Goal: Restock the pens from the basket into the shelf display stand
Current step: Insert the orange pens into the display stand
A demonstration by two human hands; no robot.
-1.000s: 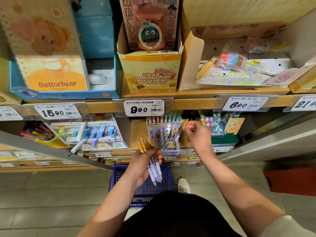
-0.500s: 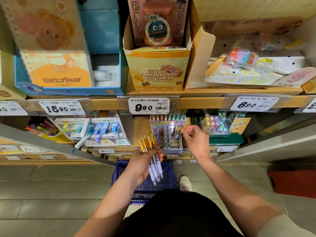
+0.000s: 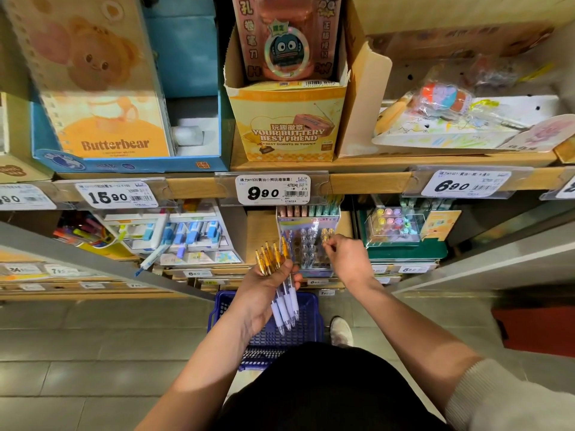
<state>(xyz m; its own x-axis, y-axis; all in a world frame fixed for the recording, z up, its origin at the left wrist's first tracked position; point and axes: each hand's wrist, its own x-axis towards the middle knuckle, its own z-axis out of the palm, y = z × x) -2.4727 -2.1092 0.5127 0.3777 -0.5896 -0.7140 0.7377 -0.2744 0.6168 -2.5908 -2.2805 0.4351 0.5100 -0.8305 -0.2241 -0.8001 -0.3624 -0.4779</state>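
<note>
Just below the centre of the frame, the left grip curls round a fan of pens. Their gold tops point up toward the shelving, and their lilac barrels hang over the blue basket on the floor. To its right, the right grip pinches a single pen by its gold top at the clear display stand. The stand sits on the lower shelf, under the 9.90 price tag. The single pen's lower end is hidden.
</note>
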